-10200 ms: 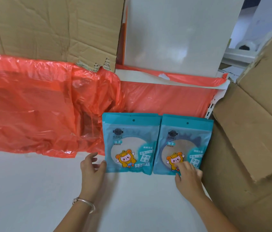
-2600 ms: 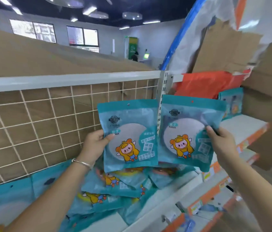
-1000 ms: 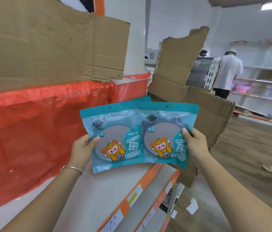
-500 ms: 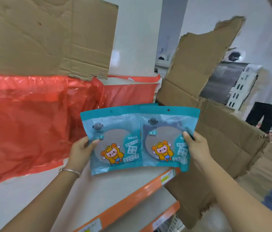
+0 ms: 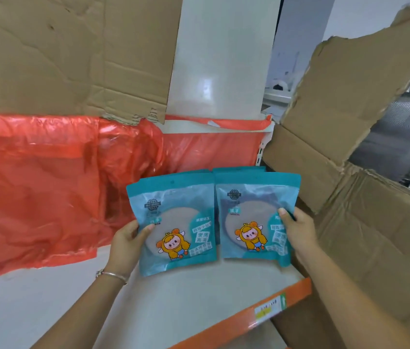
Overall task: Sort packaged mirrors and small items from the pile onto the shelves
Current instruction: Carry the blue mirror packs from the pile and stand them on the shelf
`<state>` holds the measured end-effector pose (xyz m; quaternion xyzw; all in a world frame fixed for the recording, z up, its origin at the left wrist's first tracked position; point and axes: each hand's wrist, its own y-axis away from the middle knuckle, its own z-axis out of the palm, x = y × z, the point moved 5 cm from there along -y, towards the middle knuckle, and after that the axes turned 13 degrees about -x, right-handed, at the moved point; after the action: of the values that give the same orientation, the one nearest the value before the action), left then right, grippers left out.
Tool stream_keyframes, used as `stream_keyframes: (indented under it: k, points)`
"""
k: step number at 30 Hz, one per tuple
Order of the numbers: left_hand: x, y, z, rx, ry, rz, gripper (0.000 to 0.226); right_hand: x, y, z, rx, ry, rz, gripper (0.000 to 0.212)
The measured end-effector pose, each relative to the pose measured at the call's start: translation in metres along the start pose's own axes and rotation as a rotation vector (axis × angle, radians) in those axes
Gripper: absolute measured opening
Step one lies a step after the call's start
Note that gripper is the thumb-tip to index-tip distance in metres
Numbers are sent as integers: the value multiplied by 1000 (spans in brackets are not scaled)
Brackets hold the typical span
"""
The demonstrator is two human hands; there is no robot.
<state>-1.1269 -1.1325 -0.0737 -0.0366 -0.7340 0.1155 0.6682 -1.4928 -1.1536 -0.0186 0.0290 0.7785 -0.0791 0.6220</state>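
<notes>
I hold two teal mirror packets with a cartoon figure over the white shelf [image 5: 173, 306]. My left hand [image 5: 127, 244] grips the left mirror packet [image 5: 176, 222] by its left edge, thumb on the front. The right mirror packet [image 5: 252, 215] is gripped at its right edge by my right hand [image 5: 299, 233]. Both packets stand upright, side by side, their lower edges at or just above the shelf surface. Behind them the teal top edges of other packets [image 5: 239, 169] stand on the shelf against the back.
Crumpled red plastic sheet [image 5: 47, 182] hangs along the shelf's back at left. Torn cardboard [image 5: 68, 54] covers the wall above it. A large bent cardboard piece [image 5: 350, 172] closes the shelf's right end. An orange front rail [image 5: 244, 321] carries a price label.
I took two packets from the pile by the wire grid, turned right and carried them to this shelf. In the last half second they dropped lower and closer to the shelf back.
</notes>
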Motion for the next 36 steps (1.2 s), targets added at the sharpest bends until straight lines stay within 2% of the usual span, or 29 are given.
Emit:
stream_keyframes:
  k: [15,19,22,26,29,36]
  points:
    - [-29,-30,8,70,-42,-50,22,45,-77,21,-24,-45,120,9]
    - [-33,-27,13,168,-127,-32,15,54,-89,22,-49,-97,153,5]
    - [-44,-26,14,272,-214,-72,11,64,-98,23,-92,-117,186,13]
    - [-53,-25,15,348,-160,-130,16,70,-112,28,-131,-135,198,16]
    - [-55,-25,17,371,-197,-153,12,66,-124,30,-159,-117,167,14]
    - [-48,-23,20,414,-221,-205,32,73,-144,29,-150,-123,131,14]
